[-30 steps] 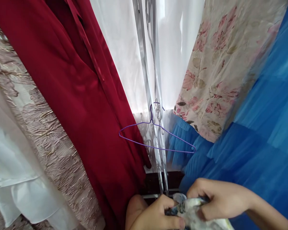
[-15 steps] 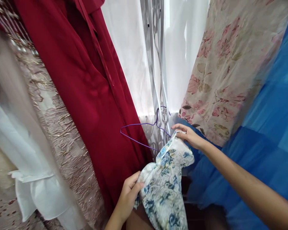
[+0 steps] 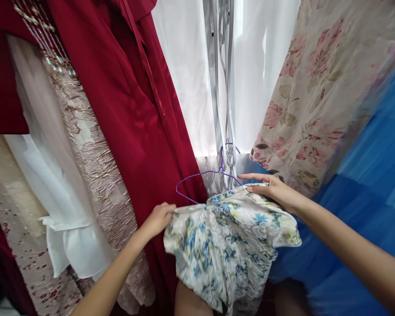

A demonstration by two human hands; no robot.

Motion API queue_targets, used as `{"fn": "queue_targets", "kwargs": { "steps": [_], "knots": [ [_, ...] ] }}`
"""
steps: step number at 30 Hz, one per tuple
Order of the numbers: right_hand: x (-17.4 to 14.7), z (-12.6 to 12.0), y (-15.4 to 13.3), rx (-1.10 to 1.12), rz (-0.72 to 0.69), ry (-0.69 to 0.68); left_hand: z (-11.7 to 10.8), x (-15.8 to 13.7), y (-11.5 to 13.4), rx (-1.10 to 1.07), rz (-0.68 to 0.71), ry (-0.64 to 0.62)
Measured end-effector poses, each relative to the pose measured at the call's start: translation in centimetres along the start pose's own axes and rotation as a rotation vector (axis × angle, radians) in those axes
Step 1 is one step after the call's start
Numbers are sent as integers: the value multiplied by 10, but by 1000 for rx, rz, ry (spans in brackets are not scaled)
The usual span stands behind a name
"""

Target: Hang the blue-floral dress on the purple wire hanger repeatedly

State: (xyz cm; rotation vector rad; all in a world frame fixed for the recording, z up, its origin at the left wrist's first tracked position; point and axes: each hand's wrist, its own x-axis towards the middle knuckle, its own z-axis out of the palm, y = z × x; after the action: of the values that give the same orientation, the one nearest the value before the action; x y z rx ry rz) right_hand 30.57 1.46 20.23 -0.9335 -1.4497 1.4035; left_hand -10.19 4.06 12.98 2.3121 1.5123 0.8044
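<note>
A white garment with blue and yellow flowers (image 3: 224,245) is stretched between my two hands, its top edge spread wide. My left hand (image 3: 158,219) pinches the top edge at its left corner. On the other side my right hand (image 3: 274,191) grips the upper right part between thumb and fingers, the forefinger stretched out along the top. Just behind the garment is a purple wire hanger (image 3: 197,174), its hook at a metal stand. The hanger's lower right part is hidden by the cloth and my right hand.
Ornate metal stand bars (image 3: 229,87) rise in the middle before a white curtain (image 3: 181,57). A long red dress (image 3: 128,114) and a pinkish textured gown (image 3: 100,166) hang at left. At right hang a beige floral dress (image 3: 303,101) and blue tulle (image 3: 358,197).
My left hand has moved left and up, my right hand slightly right. Between them the floral garment has been pulled wider, its front now facing me. The view has shifted a little left.
</note>
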Motion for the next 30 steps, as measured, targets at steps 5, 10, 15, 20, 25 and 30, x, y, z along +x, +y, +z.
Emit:
{"fn": "queue_targets", "kwargs": {
  "steps": [5,10,15,20,25,30],
  "knots": [
    [0,4,-3,48,35,-34,-37,79,24,-78,4,187],
    [-2,-4,3,83,80,-77,-21,111,64,-272,150,231],
    [-10,-21,47,-334,-188,344,7,87,52,-316,112,329],
    [-27,-36,78,-453,-344,462,13,54,48,-254,70,395],
    [-25,-18,21,-334,-447,586,1,47,62,-135,-23,602],
    [-51,60,-22,-273,-449,102,29,39,56,-204,-2,501]
  ]
}}
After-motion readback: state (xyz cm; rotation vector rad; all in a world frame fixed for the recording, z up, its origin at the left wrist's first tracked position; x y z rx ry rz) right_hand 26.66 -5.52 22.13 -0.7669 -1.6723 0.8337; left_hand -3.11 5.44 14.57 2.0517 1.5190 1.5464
